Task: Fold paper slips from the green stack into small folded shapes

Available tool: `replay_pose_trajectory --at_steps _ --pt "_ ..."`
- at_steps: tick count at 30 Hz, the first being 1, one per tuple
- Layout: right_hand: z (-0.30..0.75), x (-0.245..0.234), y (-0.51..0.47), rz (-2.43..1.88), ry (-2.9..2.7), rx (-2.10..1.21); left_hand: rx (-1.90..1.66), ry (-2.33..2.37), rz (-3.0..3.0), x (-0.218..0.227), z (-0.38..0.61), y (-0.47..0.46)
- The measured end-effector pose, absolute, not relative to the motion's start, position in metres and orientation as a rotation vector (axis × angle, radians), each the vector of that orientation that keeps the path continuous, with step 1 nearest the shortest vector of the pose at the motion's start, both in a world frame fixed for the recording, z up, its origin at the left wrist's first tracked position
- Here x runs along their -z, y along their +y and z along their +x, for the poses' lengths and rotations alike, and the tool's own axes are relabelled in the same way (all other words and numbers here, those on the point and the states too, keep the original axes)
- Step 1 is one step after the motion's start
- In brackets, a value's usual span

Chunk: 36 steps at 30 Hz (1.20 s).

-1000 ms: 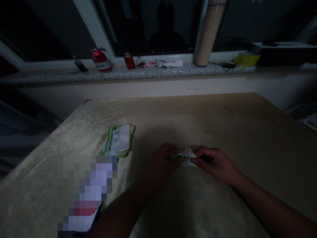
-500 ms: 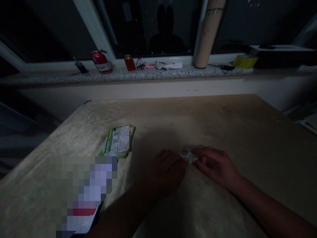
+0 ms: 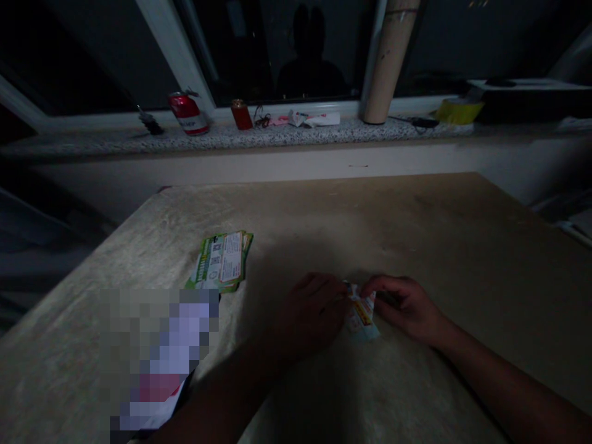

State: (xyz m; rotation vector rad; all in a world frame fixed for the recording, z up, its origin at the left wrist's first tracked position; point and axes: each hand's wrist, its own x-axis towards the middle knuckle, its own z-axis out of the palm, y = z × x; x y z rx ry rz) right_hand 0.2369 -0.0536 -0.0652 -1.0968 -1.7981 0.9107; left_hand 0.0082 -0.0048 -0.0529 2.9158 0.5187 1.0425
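Between my two hands, over the table, is a small thin printed sheet [image 3: 363, 316], whitish with an orange-yellow band and a pale blue end. Whether it is paper or plastic film I cannot tell. My right hand [image 3: 409, 308] pinches its upper right edge between thumb and fingers. From the left, my left hand [image 3: 314, 314] closes on the sheet's other side, its back toward me and its fingertips partly hidden in shadow. Farther left lies a small stack of green and white printed cards or packets [image 3: 224, 259], untouched by either hand.
A blurred-out bluish-white item [image 3: 176, 351] lies on the table [image 3: 287, 203] beside my left forearm. Along the granite sill [image 3: 208, 142] stand a red can [image 3: 187, 114], a small red container [image 3: 241, 115], a cardboard tube [image 3: 388, 68] and yellow tape [image 3: 459, 111].
The sheet now shows more of its printed face and hangs lower between my hands; before, only a crumpled, shiny bit showed. My hands have shifted slightly.
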Motion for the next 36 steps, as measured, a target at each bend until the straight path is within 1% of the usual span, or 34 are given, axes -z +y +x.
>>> replay_pose_trajectory --at_steps 3,9,15,21,27,32,36 --pt "0.237 0.068 -0.052 -1.146 -1.823 -0.905 -0.972 0.472 2.938 0.055 0.008 -0.004" --pt "0.237 0.062 -0.050 -1.149 -1.958 -0.625 -0.705 0.618 3.057 0.058 0.010 -0.007" --pt "0.233 0.054 -0.054 -1.028 -2.174 -0.587 -0.532 0.688 3.068 0.059 0.014 -0.014" --pt "0.232 0.058 -0.055 -0.988 -2.295 -0.455 -0.449 0.724 3.009 0.060 0.015 -0.016" --pt "0.242 0.065 -0.051 -0.929 -2.274 -0.362 -0.462 0.791 2.943 0.062 0.006 -0.006" --pt "0.248 0.067 -0.049 -1.016 -2.285 -0.339 -0.448 0.736 2.957 0.066 0.003 -0.003" --pt "0.250 0.062 -0.050 -1.080 -2.354 -0.386 -0.447 0.769 2.945 0.067 0.003 -0.005"
